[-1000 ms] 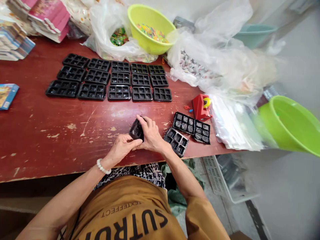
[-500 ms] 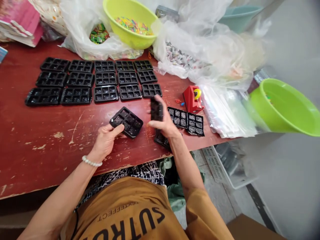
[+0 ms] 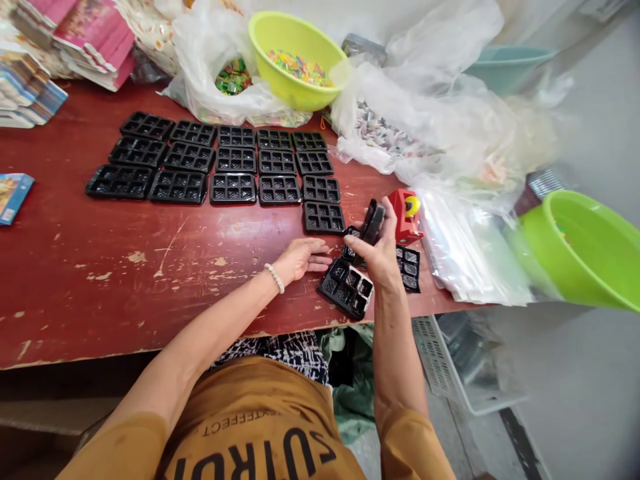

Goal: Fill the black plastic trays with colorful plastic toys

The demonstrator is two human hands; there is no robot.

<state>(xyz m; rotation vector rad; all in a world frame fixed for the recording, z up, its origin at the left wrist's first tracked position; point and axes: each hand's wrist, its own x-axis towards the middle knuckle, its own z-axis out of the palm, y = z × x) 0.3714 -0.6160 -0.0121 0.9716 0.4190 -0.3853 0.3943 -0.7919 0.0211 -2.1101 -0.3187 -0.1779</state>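
My right hand point(image 3: 379, 245) is closed around a small stack of black plastic trays point(image 3: 371, 222), tilted on edge above the table. My left hand point(image 3: 303, 259) has its fingers stretched out and holds nothing. Its fingertips are close to a loose black six-compartment tray point(image 3: 345, 288) near the table edge. Just beyond it, a single black tray point(image 3: 324, 218) lies at the right end of the block of trays, in front of the nearest row point(image 3: 233, 189). Another dark tray point(image 3: 409, 267) lies right of my right hand, partly hidden by it.
A red tape dispenser point(image 3: 406, 217) stands at the right, beside a pile of clear plastic bags point(image 3: 450, 250). Along the back are a yellow-green basin point(image 3: 300, 93) of colourful small pieces and white plastic sacks point(image 3: 425, 127). A green basin point(image 3: 585, 247) sits far right.
My left hand has let go of a tray, which now lies in front of the rightmost column, and has moved right with fingers extended. My right hand has moved right, still holding the stack.
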